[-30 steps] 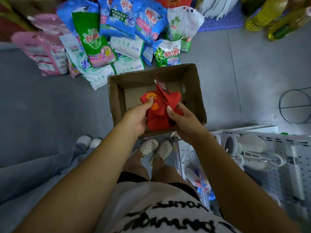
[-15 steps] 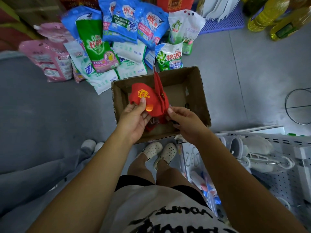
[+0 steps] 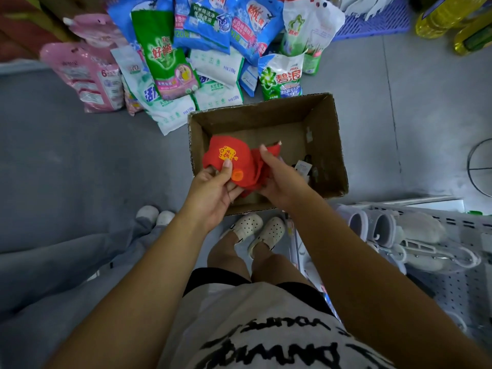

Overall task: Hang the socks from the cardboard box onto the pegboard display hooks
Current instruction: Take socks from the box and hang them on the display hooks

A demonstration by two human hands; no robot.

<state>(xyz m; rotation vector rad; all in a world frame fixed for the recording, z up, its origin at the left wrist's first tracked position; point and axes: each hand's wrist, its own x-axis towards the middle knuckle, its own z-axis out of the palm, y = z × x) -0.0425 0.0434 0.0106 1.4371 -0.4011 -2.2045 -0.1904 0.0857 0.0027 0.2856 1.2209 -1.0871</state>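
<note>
Red socks point(image 3: 234, 158) with a yellow emblem and an orange dot are held above the near left part of the open cardboard box point(image 3: 330, 145) on the floor. My left hand point(image 3: 213, 190) pinches the sock's left edge, thumb on top. My right hand point(image 3: 279, 179) grips the bunched red fabric on the right side. Inside the box a small packaged item point(image 3: 302, 167) lies by the right wall. The white pegboard display point(image 3: 458, 294) stands at the lower right, with white and grey goods hanging on its hooks.
Bags of laundry detergent point(image 3: 207, 49) are piled on the grey floor behind the box. Yellow oil bottles point(image 3: 447, 17) lie at the top right, a wire stand point(image 3: 482, 169) at the right edge. Another person's legs and white shoes point(image 3: 154, 214) are at the left.
The socks were lifted out of the box and spread apart between both hands. The upright strip of red fabric from half a second ago has come down into my right hand's grip.
</note>
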